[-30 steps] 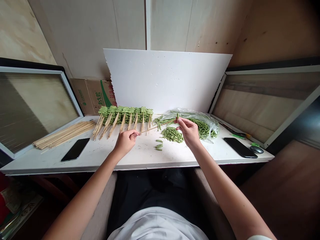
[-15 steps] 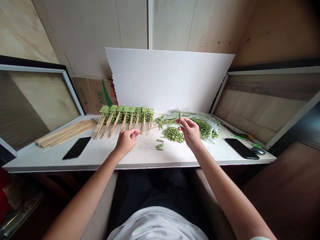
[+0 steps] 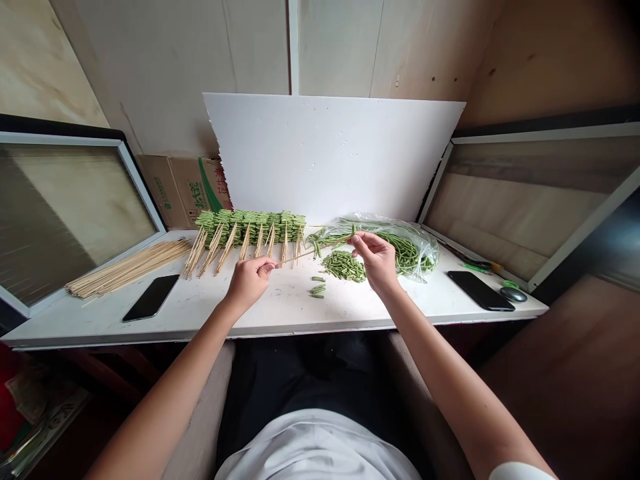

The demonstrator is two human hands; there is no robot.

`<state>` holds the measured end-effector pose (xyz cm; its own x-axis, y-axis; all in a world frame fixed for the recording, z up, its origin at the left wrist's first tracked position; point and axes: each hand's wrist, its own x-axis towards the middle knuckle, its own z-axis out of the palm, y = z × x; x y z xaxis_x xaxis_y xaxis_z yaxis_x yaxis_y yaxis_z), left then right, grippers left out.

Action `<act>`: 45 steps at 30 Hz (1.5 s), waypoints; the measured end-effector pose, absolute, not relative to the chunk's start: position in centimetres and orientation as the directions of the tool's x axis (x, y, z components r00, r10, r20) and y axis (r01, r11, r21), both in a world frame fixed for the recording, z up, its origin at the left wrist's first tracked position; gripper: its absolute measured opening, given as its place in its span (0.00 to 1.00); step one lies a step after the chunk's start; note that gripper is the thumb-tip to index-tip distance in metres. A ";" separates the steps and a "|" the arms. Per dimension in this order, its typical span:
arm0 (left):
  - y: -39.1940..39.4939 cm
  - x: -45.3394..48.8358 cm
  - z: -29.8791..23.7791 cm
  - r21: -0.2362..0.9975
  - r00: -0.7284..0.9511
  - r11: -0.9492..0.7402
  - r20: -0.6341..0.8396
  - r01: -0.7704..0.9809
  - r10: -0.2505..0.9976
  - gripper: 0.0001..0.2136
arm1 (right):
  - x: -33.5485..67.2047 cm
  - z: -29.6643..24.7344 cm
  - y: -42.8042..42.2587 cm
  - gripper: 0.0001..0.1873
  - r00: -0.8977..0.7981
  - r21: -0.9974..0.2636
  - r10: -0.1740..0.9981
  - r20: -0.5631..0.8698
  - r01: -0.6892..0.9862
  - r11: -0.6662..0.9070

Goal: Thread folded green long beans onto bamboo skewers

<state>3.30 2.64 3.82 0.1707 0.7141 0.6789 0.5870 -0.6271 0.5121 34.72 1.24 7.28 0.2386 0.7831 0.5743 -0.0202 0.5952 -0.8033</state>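
Both forearms reach forward over the white shirt [image 3: 315, 448] to the front edge of the white desk [image 3: 300, 328]. The left hand [image 3: 247, 281] is curled, its fingers [image 3: 265, 266] pressed together around the blunt end of a bamboo skewer [image 3: 300, 257], which slants up and to the right. The right hand [image 3: 377, 261] is raised with the wrist bent, its fingers [image 3: 361, 242] pinching a short cut green bean piece [image 3: 353, 230] at the skewer's far end. The fingers hide exactly how the piece meets the point.

Just below the skewer lie a few loose bean pieces [image 3: 317, 288] and, beside them, a heap of cut beans [image 3: 343, 265]. Behind the right hand, a clear plastic bag [image 3: 413, 250] holds long green beans. To the left, finished bean skewers [image 3: 250, 228] stand in a tight row, their sticks fanning toward the person. Further left lies a bundle of bare skewers [image 3: 127, 268], with a phone [image 3: 151, 298] near it. On the right are another phone [image 3: 480, 291], a computer mouse [image 3: 513, 295] and green-handled scissors [image 3: 475, 267], partly blurred. A white foam board [image 3: 330, 153] leans against the wall behind.
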 end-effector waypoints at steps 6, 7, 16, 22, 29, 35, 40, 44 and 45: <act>2.9 3.3 3.7 0.591 0.188 -0.598 0.608 0.542 0.771 0.13 | 34.7 7.4 1.1 0.18 0.194 -0.802 0.787 0.585 -0.006 0.597; 2.9 3.4 3.7 0.613 0.193 -0.591 0.590 0.524 0.784 0.13 | 34.7 7.4 1.1 0.18 0.189 -0.800 0.786 0.589 -0.006 0.600; 3.4 3.5 3.2 0.772 0.308 -0.521 0.428 0.363 0.849 0.16 | 34.6 8.0 0.3 0.17 0.139 -0.778 0.767 0.626 0.049 0.627; 3.7 3.5 3.0 0.821 0.370 -0.495 0.382 0.285 0.847 0.18 | 34.8 7.5 1.1 0.19 0.146 -0.797 0.789 0.597 -0.003 0.604; 3.2 3.8 3.1 0.814 0.200 -0.519 0.480 0.260 0.854 0.16 | 34.8 6.8 2.0 0.20 0.216 -0.799 0.788 0.577 -0.049 0.599; 3.3 3.8 2.9 0.700 0.222 -0.626 0.587 0.344 0.779 0.13 | 34.8 7.1 1.5 0.17 0.218 -0.768 0.751 0.623 -0.012 0.641; 2.5 4.7 2.9 0.668 0.253 -0.655 0.606 0.353 0.754 0.13 | 33.0 6.6 0.5 0.17 0.056 -0.770 0.768 0.638 0.068 0.635; 2.2 4.6 3.5 0.679 0.205 -0.656 0.627 0.329 0.751 0.13 | 31.4 5.9 0.4 0.19 0.049 -0.801 0.799 0.599 0.041 0.597; 2.3 4.4 3.7 0.684 0.189 -0.654 0.631 0.323 0.753 0.13 | 31.4 5.8 0.6 0.21 0.068 -0.806 0.804 0.591 0.043 0.590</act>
